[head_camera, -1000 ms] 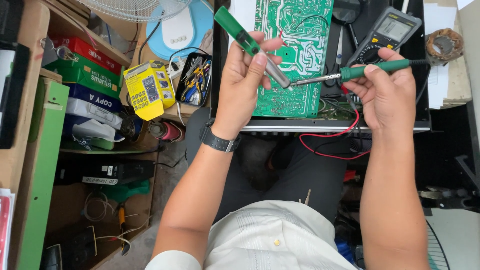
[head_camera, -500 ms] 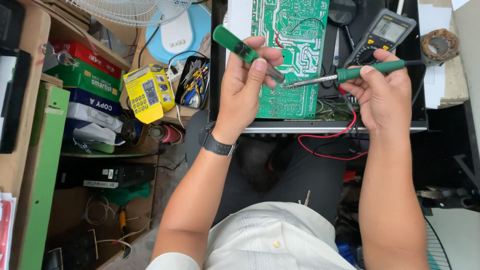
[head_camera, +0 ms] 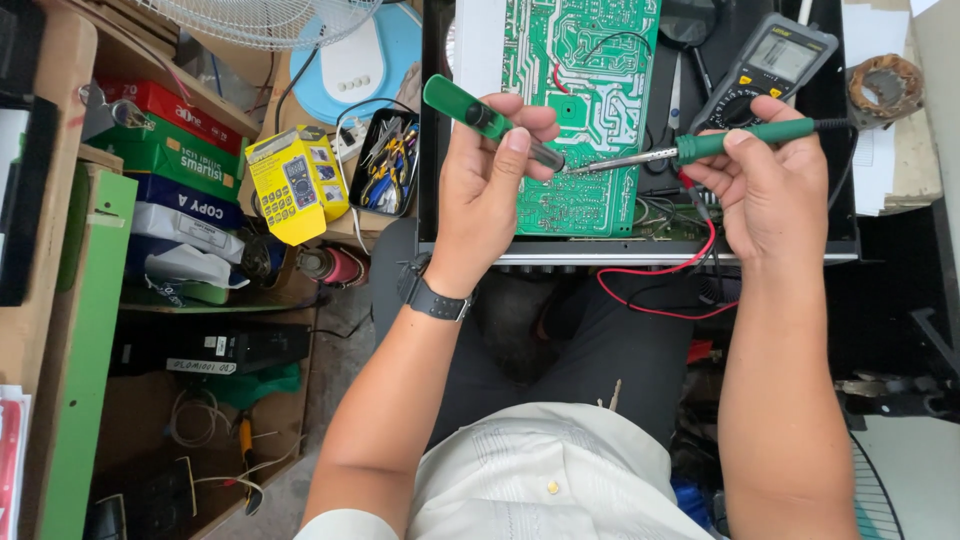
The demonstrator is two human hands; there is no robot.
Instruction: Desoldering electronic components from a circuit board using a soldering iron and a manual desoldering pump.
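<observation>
The soldering iron [head_camera: 700, 150] lies nearly level above the green circuit board [head_camera: 585, 110], its green grip pinched in the right hand [head_camera: 770, 190] between thumb and fingers, and its bare metal tip points left toward the other hand. There the tip meets, or comes just short of, the dark nose of a green desoldering pump [head_camera: 480, 115]; from this view it cannot be told whether the two touch. The left hand [head_camera: 490, 190] is closed around the pump, thumb laid along its barrel, and the pump slants up and to the left so that its green end stands out past the board's left edge. A dark wristwatch [head_camera: 432, 298] sits on the left wrist.

Both hands hover over the lower half of the board, which rests in a dark open chassis [head_camera: 640, 250] on the counter. The chassis's pale front rim runs just below the hands, and a red wire [head_camera: 665, 285] loops over that rim beside the right wrist. A multimeter [head_camera: 765, 65] lies tilted just above the right hand, close to the iron's grip, and a round coil [head_camera: 885, 85] sits farther right.

Left of the chassis a black tray of small tools [head_camera: 385, 165] and a yellow boxed meter [head_camera: 297, 183] crowd the floor, with stacked paper reams on a wooden shelf [head_camera: 160, 150] beyond. The gap between the two hands is narrow; the person's dark lap [head_camera: 600, 350] below the rim is the widest open stretch.
</observation>
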